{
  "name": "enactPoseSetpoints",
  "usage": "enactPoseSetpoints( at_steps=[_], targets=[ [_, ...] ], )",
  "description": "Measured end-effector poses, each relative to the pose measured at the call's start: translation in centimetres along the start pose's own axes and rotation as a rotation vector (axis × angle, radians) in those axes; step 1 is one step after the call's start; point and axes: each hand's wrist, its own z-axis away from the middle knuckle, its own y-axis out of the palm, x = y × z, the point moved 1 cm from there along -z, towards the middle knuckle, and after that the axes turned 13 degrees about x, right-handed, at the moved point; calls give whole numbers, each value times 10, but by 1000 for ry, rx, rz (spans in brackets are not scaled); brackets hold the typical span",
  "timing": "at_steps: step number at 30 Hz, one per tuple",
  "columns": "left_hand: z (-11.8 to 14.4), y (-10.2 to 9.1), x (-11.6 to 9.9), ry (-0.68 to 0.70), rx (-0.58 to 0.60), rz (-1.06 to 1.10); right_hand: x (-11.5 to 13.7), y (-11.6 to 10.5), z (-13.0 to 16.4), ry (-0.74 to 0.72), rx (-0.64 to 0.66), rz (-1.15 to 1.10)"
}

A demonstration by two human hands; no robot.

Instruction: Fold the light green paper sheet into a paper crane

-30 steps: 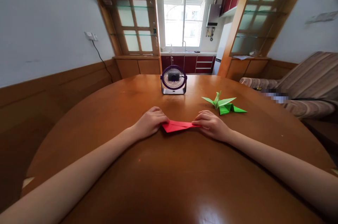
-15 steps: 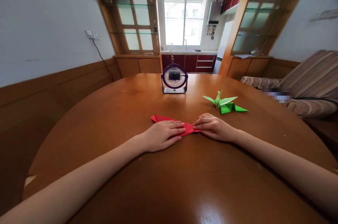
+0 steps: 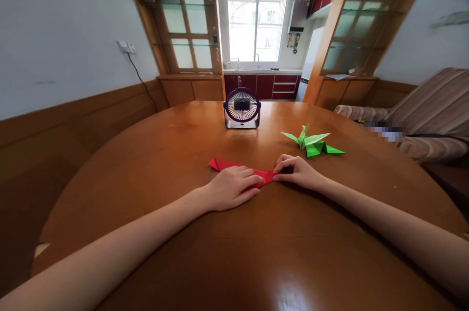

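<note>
Left hand (image 3: 230,187) lies flat on the red paper (image 3: 223,164), fingers spread, apparently pinning it to the bench (image 3: 154,155) so it can't slide. Right hand (image 3: 298,174) has its grip pinched together on the paper's right tip, likely to sharpen a crease. The paper's a long, flat folded strip mid-bench, with a green crane (image 3: 311,144) and fan (image 3: 242,108) behind.

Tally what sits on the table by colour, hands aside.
Red: 1, folded red paper, under the left hand, pinched by the right hand
Green: 1, green paper crane
Purple: 1, desk fan
Total: 3
</note>
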Motion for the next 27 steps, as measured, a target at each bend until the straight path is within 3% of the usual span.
enactPoseSetpoints(
  at_steps=[5, 9, 15, 27],
  targets=[
    [-1, 1, -2, 20, 22, -152, 2, 1, -1, 65, -13, -8],
    [-2, 0, -3, 4, 25, -127, 3, 1, -2, 103, -27, 3],
    [-4, -3, -6, -13, 32, -105, 3, 1, -1, 109, -71, 64],
    [-26, 1, -17, -109, 27, -259, -2, 0, 0, 94, -139, 54]
  ],
)
